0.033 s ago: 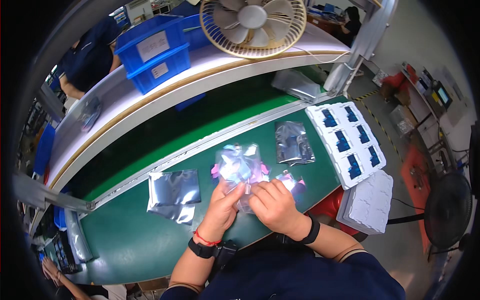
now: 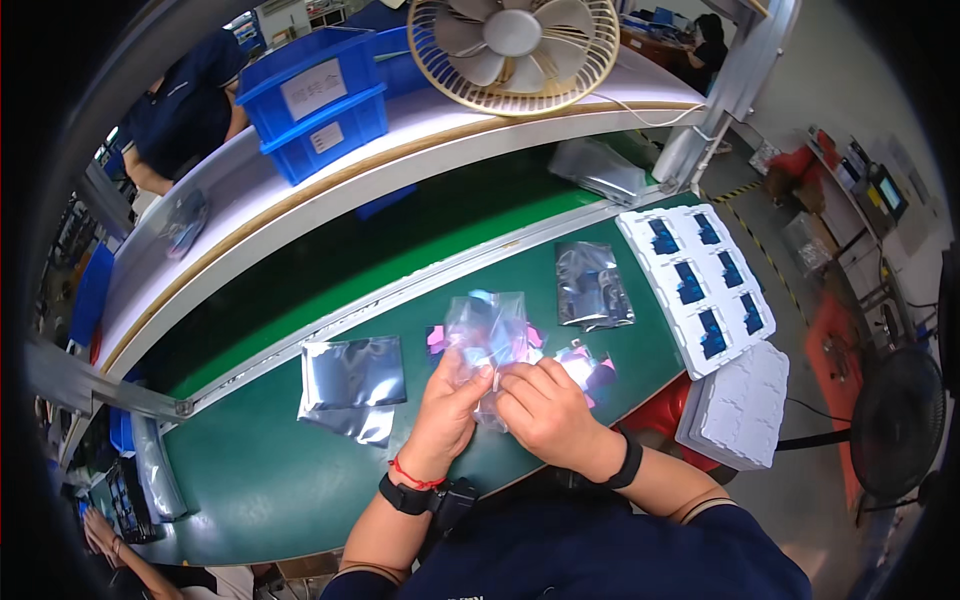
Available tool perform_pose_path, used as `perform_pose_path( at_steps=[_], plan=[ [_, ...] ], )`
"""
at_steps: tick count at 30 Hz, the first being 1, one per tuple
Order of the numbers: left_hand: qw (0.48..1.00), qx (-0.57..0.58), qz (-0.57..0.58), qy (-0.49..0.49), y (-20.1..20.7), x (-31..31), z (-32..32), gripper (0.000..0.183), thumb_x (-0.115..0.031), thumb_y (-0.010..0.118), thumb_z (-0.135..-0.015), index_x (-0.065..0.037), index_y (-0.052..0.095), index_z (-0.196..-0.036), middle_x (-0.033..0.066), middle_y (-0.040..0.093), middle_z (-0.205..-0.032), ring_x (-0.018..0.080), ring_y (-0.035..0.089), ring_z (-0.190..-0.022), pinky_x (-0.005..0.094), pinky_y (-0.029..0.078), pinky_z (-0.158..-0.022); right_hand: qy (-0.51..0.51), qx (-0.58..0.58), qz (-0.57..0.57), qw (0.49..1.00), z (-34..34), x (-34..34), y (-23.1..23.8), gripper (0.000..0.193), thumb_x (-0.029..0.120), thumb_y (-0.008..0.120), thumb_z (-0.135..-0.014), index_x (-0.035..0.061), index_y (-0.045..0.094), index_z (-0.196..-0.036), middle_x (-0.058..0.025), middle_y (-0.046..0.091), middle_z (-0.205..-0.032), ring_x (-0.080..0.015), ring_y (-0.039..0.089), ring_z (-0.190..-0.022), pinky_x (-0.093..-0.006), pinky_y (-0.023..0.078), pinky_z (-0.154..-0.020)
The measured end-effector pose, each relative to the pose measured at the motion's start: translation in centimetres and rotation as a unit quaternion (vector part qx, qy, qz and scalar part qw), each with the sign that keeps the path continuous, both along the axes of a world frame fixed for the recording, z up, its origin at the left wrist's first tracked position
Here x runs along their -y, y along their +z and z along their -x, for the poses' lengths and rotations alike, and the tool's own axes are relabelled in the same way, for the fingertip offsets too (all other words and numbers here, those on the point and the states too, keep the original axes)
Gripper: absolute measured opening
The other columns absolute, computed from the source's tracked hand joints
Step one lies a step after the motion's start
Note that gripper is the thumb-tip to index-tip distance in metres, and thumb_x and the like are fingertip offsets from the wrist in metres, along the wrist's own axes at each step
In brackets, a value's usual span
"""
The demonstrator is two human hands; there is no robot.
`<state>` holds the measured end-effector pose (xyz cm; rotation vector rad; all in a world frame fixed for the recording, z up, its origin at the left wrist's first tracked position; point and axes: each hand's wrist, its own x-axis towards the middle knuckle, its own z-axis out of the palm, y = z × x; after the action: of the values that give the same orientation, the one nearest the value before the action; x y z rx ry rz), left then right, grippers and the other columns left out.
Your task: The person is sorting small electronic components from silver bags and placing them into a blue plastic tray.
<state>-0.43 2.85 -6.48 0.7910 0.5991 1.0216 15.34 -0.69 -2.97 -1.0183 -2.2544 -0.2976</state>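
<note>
- Left hand (image 2: 447,408): thumb laid over the near left part of a clear plastic bag (image 2: 488,318), fingers behind it — pinching the film.
- Right hand (image 2: 547,405): fingers curled and bunched at the bag's near right side, touching it; cannot tell whether the fingertips pinch the film, as the thumb is mostly hidden.
- Clear bag: held up between both hands, in front of the torso, over the green table (image 2: 260,490). Bluish and pale patches show through; contents or reflections, unclear.
- Wrists: red cord (image 2: 415,480) and dark watch (image 2: 405,496) on the left, dark band (image 2: 628,460) on the right.
- Pink and iridescent pieces (image 2: 583,370): on the table beyond the right hand, more showing at both sides of the bag.
- Left of the hands: overlapping silvery bags (image 2: 352,374), lying flat.
- Beyond the right hand: one dark silvery bag (image 2: 594,285), flat, well apart from the hands.
- Farther right: white tray (image 2: 668,300) with six dark blue parts — two columns of three. Stacked white trays (image 2: 738,412) just beside its near end.
- Raised shelf (image 2: 440,135) across the back: blue bins (image 2: 325,140), one on another, and a fan (image 2: 512,35).
- Lower left edge: a co-worker's hand (image 2: 100,530), well apart.
</note>
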Motion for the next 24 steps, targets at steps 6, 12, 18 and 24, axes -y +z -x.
perform_pose_path(
  at_steps=[6, 12, 18, 24],
  plan=[
    [0.998, -0.056, 0.006, 0.013, 1.1, 0.2, 0.7, 0.043, -0.006, 0.054, -0.092, -0.002, 0.042, -0.133, 0.0092, 0.055, -0.120, 0.0183, 0.058, -0.102, 0.0302, 0.050, -0.085, -0.036, -0.233, 0.067, 0.969, -3.8, -1.8, 3.2, 0.019, 0.012, 0.074, -0.073, 0.0017, 0.063, -0.085, -0.0098, 0.063, -0.081, -0.0256, 0.061, -0.078, -0.0330, 0.048, -0.071],
    [0.991, -0.088, -0.058, -0.080, 1.4, 0.6, 0.8, 0.043, -0.006, 0.055, -0.092, 0.000, 0.043, -0.133, 0.0101, 0.049, -0.129, 0.0177, 0.053, -0.112, 0.0328, 0.050, -0.087, 0.006, -0.312, 0.331, 0.891, -6.5, -6.6, 3.2, 0.016, 0.010, 0.071, -0.078, 0.0021, 0.066, -0.091, -0.0056, 0.067, -0.083, -0.0125, 0.060, -0.075, -0.0261, 0.047, -0.069],
    [0.989, -0.082, -0.078, -0.093, 1.2, 0.0, 0.5, 0.047, -0.012, 0.063, -0.088, 0.000, 0.046, -0.130, 0.0087, 0.054, -0.124, 0.0165, 0.055, -0.109, 0.0316, 0.050, -0.088, 0.078, -0.294, 0.466, 0.831, -7.7, -6.2, 3.4, 0.016, 0.008, 0.075, -0.075, 0.0018, 0.067, -0.088, -0.0026, 0.067, -0.078, -0.0091, 0.059, -0.069, -0.0241, 0.046, -0.066],
    [0.989, -0.090, -0.049, -0.109, 1.0, 0.2, 1.1, 0.041, -0.007, 0.063, -0.088, -0.001, 0.049, -0.127, 0.0070, 0.055, -0.122, 0.0156, 0.054, -0.110, 0.0286, 0.047, -0.090, 0.062, -0.233, 0.475, 0.846, -7.6, -5.6, 3.9, 0.012, 0.005, 0.072, -0.077, 0.0004, 0.066, -0.086, -0.0025, 0.066, -0.075, -0.0096, 0.060, -0.070, -0.0248, 0.048, -0.068]
  ],
)
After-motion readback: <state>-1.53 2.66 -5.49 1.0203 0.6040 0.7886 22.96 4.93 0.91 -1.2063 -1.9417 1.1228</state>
